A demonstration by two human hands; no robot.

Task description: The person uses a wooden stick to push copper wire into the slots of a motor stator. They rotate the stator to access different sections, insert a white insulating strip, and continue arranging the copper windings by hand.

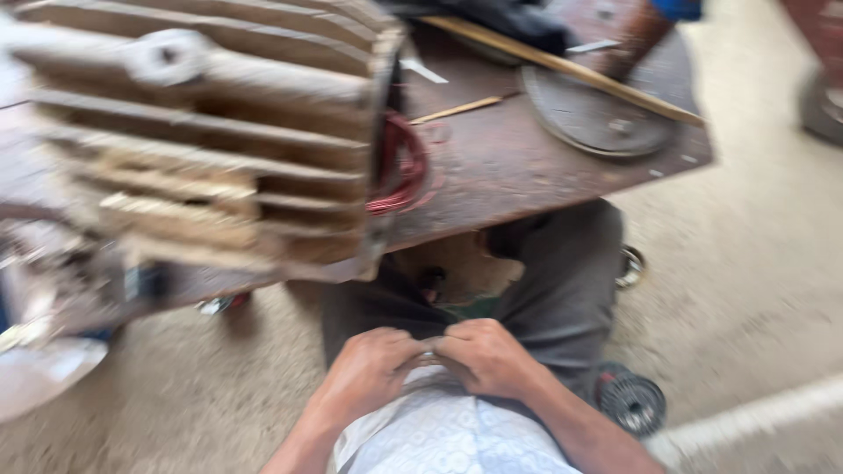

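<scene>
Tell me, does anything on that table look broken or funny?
Yes. The big ribbed motor housing lies on the rusty table with its end open, and red wire coils bulge out. Both hands, left hand and right hand, meet at the person's waist, away from it.

A pale, gritty concrete floor (pixel 746 263) with a white painted stripe (pixel 755 417) at lower right lies under a low, rusty brown metal bench (pixel 518 167). Soft, even daylight falls over it; the view is blurred.

No packages, labels, signs — or screens — visible.
</scene>
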